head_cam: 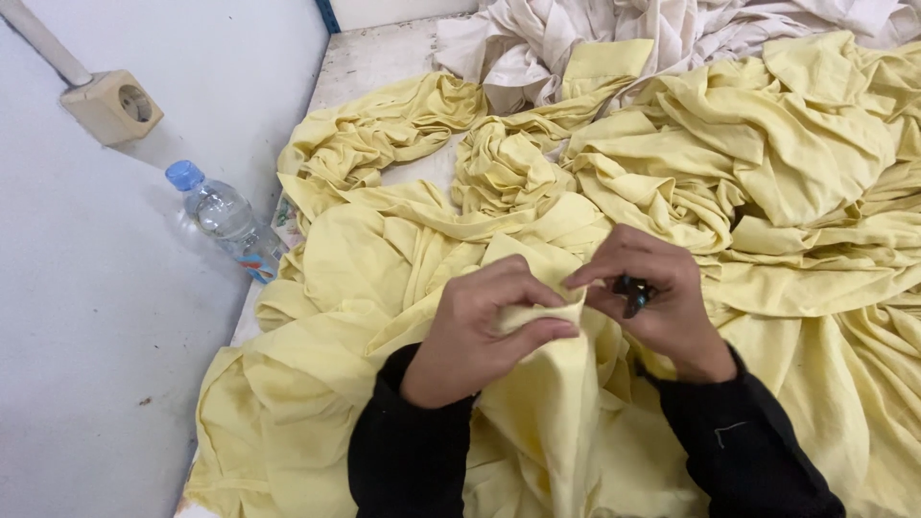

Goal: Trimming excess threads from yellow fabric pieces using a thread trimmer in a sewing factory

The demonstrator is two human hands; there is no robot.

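Note:
My left hand (480,331) pinches a raised fold of pale yellow cloth (547,317) between thumb and fingers. Just to its right, my right hand (652,297) meets the same fold with its fingertips and holds a small dark tool (633,293) in the palm; what kind of tool it is cannot be made out. Both arms wear black sleeves. The fold belongs to a large crumpled heap of yellow garments (767,163) spread over the surface in front of me.
A clear plastic water bottle (225,221) with a blue cap lies at the left beside a white wall. A beige wall socket (113,104) sits on that wall. Cream-white cloth (576,29) is piled at the far end.

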